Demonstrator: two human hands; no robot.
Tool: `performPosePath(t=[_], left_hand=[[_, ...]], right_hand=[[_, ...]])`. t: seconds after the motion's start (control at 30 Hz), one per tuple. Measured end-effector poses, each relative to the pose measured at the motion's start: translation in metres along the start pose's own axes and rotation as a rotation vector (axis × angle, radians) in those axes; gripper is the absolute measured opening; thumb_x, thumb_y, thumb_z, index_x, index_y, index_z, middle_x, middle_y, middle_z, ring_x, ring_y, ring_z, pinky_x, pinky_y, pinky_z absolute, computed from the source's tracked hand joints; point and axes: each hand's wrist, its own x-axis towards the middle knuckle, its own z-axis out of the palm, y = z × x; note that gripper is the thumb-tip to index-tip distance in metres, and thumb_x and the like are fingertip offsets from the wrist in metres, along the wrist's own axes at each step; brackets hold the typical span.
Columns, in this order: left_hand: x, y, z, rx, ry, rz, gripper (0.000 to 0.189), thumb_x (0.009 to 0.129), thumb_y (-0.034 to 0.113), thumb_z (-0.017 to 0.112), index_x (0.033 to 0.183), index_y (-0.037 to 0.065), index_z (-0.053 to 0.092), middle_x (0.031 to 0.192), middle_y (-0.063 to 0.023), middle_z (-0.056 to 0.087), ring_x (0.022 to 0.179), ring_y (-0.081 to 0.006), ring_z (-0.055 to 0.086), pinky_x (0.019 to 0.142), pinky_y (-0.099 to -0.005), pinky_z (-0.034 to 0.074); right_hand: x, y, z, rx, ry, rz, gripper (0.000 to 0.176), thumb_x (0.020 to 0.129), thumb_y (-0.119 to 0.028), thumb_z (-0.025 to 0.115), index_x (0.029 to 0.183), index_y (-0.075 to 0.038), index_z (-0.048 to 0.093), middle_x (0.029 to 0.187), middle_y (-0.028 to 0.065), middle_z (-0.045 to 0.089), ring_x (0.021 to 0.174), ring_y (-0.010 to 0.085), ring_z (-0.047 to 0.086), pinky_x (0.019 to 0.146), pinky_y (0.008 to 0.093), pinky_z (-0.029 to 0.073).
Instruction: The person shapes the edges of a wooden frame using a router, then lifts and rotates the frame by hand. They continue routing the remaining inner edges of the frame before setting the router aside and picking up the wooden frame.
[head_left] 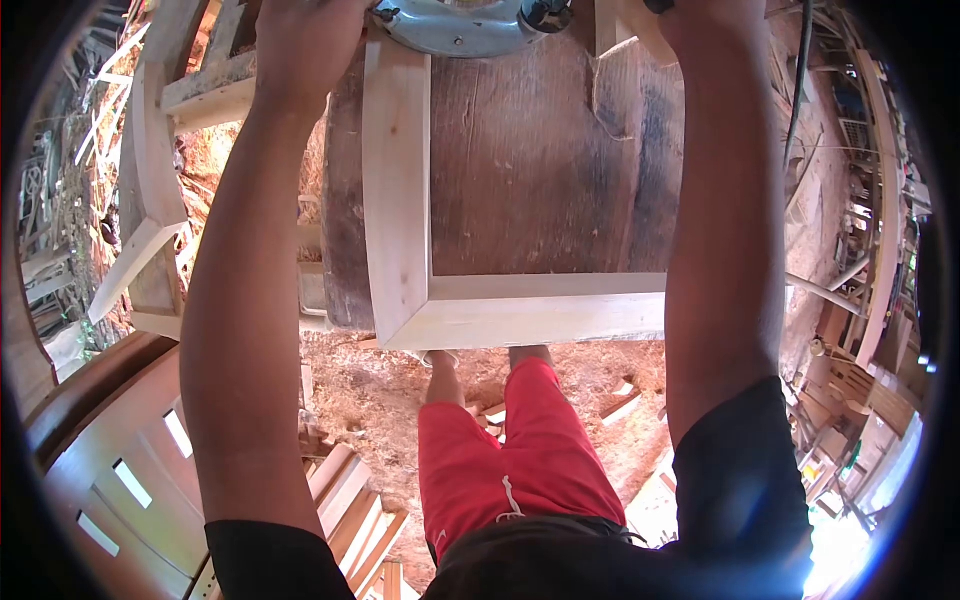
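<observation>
A pale wooden frame [397, 180] lies on a dark, worn wooden workbench [540, 170], its mitred corner at the near left. At the top edge of the view, a grey-blue metal power tool [460, 30] is partly cut off above the frame's left piece. My left hand [310, 35] is just left of the tool; its fingers run out of view. My right hand [690, 18] is at the top right, beside a pale piece of wood and a small black object; its fingers are also cut off, so any grip is hidden.
Wooden frames [150, 180] stand at the left, with a brown slatted panel [130, 470] below them. Wood offcuts [355, 510] lie on the sawdust-covered ground. A black cable [800, 80] hangs at the upper right, near stacked timber [880, 220].
</observation>
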Motion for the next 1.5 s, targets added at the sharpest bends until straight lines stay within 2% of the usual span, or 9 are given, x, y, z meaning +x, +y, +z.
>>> performPosePath(t=[0.1,0.4,0.67,0.83,0.93,1.03,1.17,1.37,1.5], left_hand=[[0.013,-0.005,0.002,-0.038,0.002,-0.006,0.017,0.096,0.013,0.068,0.1,0.0,0.078,0.082,-0.0008,0.072,0.071,-0.0084,0.065,0.064,-0.0261,0.052],[0.022,0.004,0.004,0.028,0.057,-0.079,0.019,0.096,0.015,0.069,0.099,-0.001,0.078,0.08,-0.0015,0.071,0.069,-0.0083,0.066,0.061,-0.0253,0.053],[0.023,0.01,0.007,0.103,0.08,0.012,0.016,0.095,0.013,0.07,0.095,-0.002,0.076,0.078,-0.0018,0.07,0.069,-0.0073,0.064,0.06,-0.0255,0.05],[0.025,0.005,0.007,0.032,0.066,0.078,0.014,0.094,0.011,0.068,0.091,-0.002,0.075,0.074,-0.0007,0.068,0.066,-0.0072,0.062,0.059,-0.026,0.048],[0.027,0.008,0.004,0.11,0.006,0.009,0.015,0.096,0.01,0.066,0.102,-0.003,0.072,0.083,-0.0056,0.07,0.076,-0.012,0.067,0.066,-0.028,0.055],[0.031,-0.003,0.001,0.117,0.052,-0.087,0.052,0.09,0.035,0.078,0.13,0.003,0.068,0.086,-0.0013,0.069,0.073,-0.0079,0.063,0.062,-0.0239,0.051],[0.034,-0.012,-0.002,0.109,0.057,-0.117,0.056,0.09,0.038,0.078,0.132,0.003,0.068,0.092,-0.0034,0.073,0.08,-0.0095,0.068,0.068,-0.0252,0.055],[0.03,-0.003,0.0,0.121,0.034,-0.097,0.053,0.092,0.036,0.076,0.13,0.0,0.068,0.088,-0.0029,0.073,0.078,-0.0079,0.066,0.066,-0.0253,0.054],[0.032,-0.005,-0.001,0.138,0.047,-0.105,0.05,0.094,0.034,0.074,0.129,-0.001,0.069,0.086,-0.0023,0.073,0.076,-0.0072,0.066,0.064,-0.0247,0.054]], right_hand=[[0.001,-0.02,0.01,-0.123,0.118,0.185,0.014,0.089,-0.012,0.061,0.085,0.001,0.066,0.065,0.0118,0.06,0.046,0.0174,0.051,0.041,0.0336,0.033],[0.017,-0.002,0.002,-0.12,-0.029,-0.034,0.019,0.089,-0.015,0.062,0.082,0.002,0.067,0.067,0.0116,0.063,0.049,0.0171,0.053,0.043,0.0335,0.034],[0.044,-0.005,0.015,-0.082,0.022,0.174,0.02,0.089,-0.017,0.063,0.081,0.0,0.067,0.067,0.0092,0.062,0.048,0.0158,0.051,0.043,0.0325,0.032],[0.041,0.006,0.009,-0.01,-0.096,-0.023,0.014,0.086,-0.014,0.062,0.079,-0.002,0.066,0.066,0.0086,0.06,0.048,0.0153,0.052,0.042,0.0322,0.031],[0.054,0.01,0.012,-0.002,-0.093,0.016,0.011,0.084,-0.012,0.061,0.078,-0.004,0.065,0.066,0.0087,0.06,0.049,0.0153,0.052,0.041,0.032,0.031],[0.059,0.012,0.017,0.018,-0.101,-0.018,0.01,0.083,-0.012,0.061,0.078,-0.005,0.065,0.068,0.0088,0.061,0.05,0.0159,0.053,0.042,0.0318,0.033],[0.049,-0.001,0.02,-0.254,-0.043,-0.08,0.01,0.082,-0.013,0.062,0.08,-0.005,0.067,0.07,0.0086,0.063,0.053,0.0169,0.056,0.045,0.0313,0.037],[0.064,0.017,0.024,0.083,-0.109,-0.106,0.009,0.081,-0.013,0.063,0.08,-0.005,0.067,0.068,0.0076,0.062,0.051,0.0161,0.055,0.044,0.0309,0.036],[0.076,0.024,0.019,0.068,-0.158,-0.076,0.007,0.081,-0.012,0.062,0.079,-0.006,0.066,0.067,0.0066,0.06,0.045,0.0139,0.049,0.039,0.0302,0.03]])
